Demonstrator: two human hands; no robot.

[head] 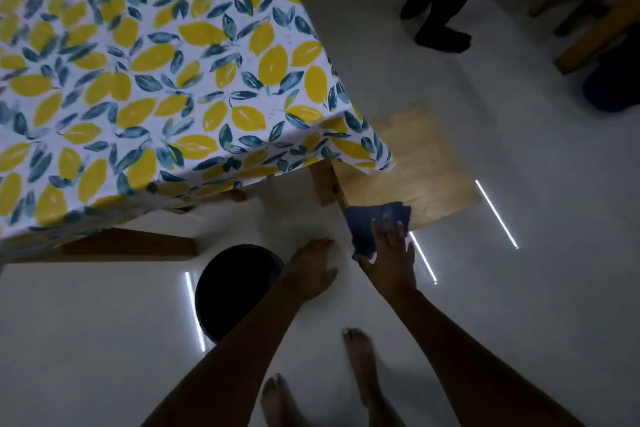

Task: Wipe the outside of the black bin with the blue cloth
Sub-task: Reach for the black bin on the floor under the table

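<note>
A round black bin [235, 291] stands on the white floor just below the table's near edge. My left hand [313, 269] hovers to the right of the bin's rim, fingers loosely curled and holding nothing; my forearm crosses over the bin's lower right side. A folded blue cloth [372, 224] hangs over the near corner of a wooden stool [415, 170]. My right hand [391, 253] lies on the cloth, fingers spread across its top and thumb at its lower edge.
A table with a lemon-print cloth [149, 80] fills the upper left, its wooden legs beside the bin. My bare feet [356, 364] stand below. Another person's dark legs [440, 10] stand at the top right, near wooden furniture [595, 28].
</note>
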